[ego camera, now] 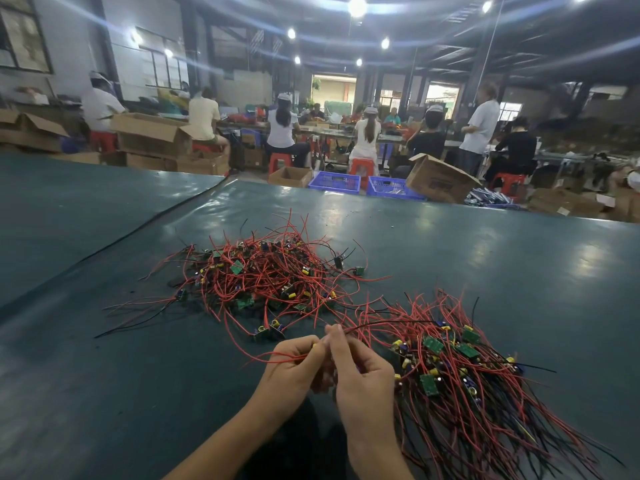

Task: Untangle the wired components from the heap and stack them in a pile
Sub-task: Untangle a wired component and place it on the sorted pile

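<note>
Nearest, two bare forearms are seen coming in from the bottom edge over a dark green table (104, 393). The left hand (294, 367) is curled, and a wired component (314, 345) with a yellow part is gripped between its thumb and fingers; thin red wires are seen trailing out of that hand toward the left. The right hand (362, 372) is held against the left one, its fingers bent and its fingertips (333, 333) pinched on red and black leads (381, 323) that run off to the right. Whether these belong to the same piece cannot be told, as the join is hidden by the palms.

Just right of the hands, the pile (467, 382) is laid on the table: green boards with yellow and blue parts are gathered at its left side, and the wires are fanned out toward the near right corner, roughly aligned.

Farther off and to the left, the heap (270, 275) is spread as a loose knot of red wire with small boards buried in it, stray ends stuck out all round. A few loose wires are crossed between heap and pile.

Beyond the far table edge, two blue crates (334, 181) and a tilted cardboard box (441, 180) are set on the floor. Behind them, people are seated on red stools (362, 166) at long benches, backs turned
</note>
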A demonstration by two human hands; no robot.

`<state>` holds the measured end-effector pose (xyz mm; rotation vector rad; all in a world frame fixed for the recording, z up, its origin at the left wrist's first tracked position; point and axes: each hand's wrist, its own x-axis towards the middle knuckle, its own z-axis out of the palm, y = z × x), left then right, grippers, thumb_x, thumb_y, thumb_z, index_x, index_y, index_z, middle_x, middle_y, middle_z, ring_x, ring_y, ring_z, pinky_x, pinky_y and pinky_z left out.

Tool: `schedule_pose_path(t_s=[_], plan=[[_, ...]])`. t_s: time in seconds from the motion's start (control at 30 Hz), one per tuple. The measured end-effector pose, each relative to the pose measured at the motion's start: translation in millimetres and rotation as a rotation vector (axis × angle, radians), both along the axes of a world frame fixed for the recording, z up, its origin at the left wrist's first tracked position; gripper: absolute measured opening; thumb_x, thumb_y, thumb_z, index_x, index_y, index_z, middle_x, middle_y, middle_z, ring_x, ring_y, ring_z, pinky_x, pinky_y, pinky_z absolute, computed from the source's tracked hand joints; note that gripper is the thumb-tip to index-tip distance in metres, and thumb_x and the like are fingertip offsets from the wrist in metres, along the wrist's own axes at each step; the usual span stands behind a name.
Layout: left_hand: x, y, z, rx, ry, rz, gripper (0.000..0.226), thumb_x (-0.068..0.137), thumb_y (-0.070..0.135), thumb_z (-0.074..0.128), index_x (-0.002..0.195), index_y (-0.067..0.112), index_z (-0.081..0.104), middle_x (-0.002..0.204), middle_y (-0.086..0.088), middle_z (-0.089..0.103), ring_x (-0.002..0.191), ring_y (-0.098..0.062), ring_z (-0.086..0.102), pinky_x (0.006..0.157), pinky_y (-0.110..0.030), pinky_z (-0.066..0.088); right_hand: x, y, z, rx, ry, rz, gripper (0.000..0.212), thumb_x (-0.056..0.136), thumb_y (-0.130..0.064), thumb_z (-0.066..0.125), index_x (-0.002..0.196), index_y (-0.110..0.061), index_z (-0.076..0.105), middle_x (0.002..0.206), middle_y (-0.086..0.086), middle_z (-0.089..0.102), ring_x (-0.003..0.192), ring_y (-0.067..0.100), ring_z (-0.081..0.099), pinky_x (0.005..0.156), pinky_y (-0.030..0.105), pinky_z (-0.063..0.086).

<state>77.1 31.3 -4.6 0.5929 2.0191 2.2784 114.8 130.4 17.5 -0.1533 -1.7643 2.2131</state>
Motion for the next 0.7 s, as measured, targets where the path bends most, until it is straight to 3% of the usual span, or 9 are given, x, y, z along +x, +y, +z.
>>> schedule_pose_path(t_s=[0.13, 0.23, 0.37, 0.53, 0.6, 0.7], plan=[[-0.2, 1.0, 2.2, -0.070, 0.025, -0.015, 0.041, 0.087, 0.043, 0.063, 0.054, 0.018, 0.061, 0.053, 0.000, 0.055, 0.050, -0.013, 0.052, 0.054, -0.022, 0.046, -3.8, 4.5, -0.3, -0.047, -0.085, -0.135, 0.030, 0.094, -0.026, 0.060, 0.071, -0.022, 0.079, 0.068, 0.000, 0.073, 0.067, 0.016, 0.068, 0.066, 0.030, 0.055], [-0.4, 1.1, 6.4, -0.053, 0.001, 0.006, 0.041, 0.077, 0.050, 0.066, 0.051, 0.019, 0.060, 0.053, -0.004, 0.055, 0.049, -0.014, 0.052, 0.053, -0.023, 0.046, -8.5, 21.4, 3.9, -0.185, -0.121, -0.254, 0.032, 0.096, -0.026, 0.059, 0.070, -0.022, 0.078, 0.049, -0.009, 0.048, 0.040, 0.005, 0.038, 0.039, 0.021, 0.033], [0.1, -1.9, 7.3, -0.036, -0.014, 0.015, 0.041, 0.083, 0.042, 0.069, 0.050, 0.018, 0.059, 0.053, -0.005, 0.055, 0.049, -0.015, 0.053, 0.053, -0.022, 0.045, -14.9, 43.9, 3.3, -0.291, -0.086, -0.407, 0.029, 0.097, -0.028, 0.058, 0.077, -0.017, 0.077, 0.045, -0.012, 0.038, 0.034, 0.001, 0.024, 0.033, 0.016, 0.023], [3.5, -0.6, 7.5, 0.001, -0.033, 0.085, 0.038, 0.083, 0.041, 0.058, 0.058, 0.013, 0.060, 0.056, -0.008, 0.059, 0.052, -0.017, 0.053, 0.052, -0.024, 0.044, -13.3, 38.8, 4.3, -0.295, -0.122, -0.261, 0.032, 0.093, -0.038, 0.061, 0.076, -0.015, 0.075, 0.061, -0.003, 0.066, 0.036, 0.004, 0.034, 0.032, 0.017, 0.025], [1.9, -0.6, 6.2, -0.014, -0.008, 0.108, 0.038, 0.083, 0.042, 0.058, 0.066, 0.007, 0.060, 0.056, -0.007, 0.059, 0.054, -0.018, 0.054, 0.053, -0.025, 0.045, -11.1, 33.0, 3.9, -0.173, -0.154, -0.140, 0.034, 0.091, -0.041, 0.062, 0.075, -0.016, 0.077, 0.065, -0.003, 0.070, 0.038, 0.003, 0.040, 0.035, 0.016, 0.030], [0.7, 0.5, 0.1, -0.137, 0.093, 0.096, 0.032, 0.083, 0.041, 0.060, 0.075, 0.010, 0.062, 0.059, -0.001, 0.061, 0.054, -0.013, 0.055, 0.055, -0.026, 0.045, -6.8, 20.1, 1.8, 0.041, -0.131, 0.008, 0.031, 0.091, -0.035, 0.063, 0.068, -0.020, 0.077, 0.066, 0.002, 0.071, 0.052, 0.004, 0.055, 0.053, 0.023, 0.047]])
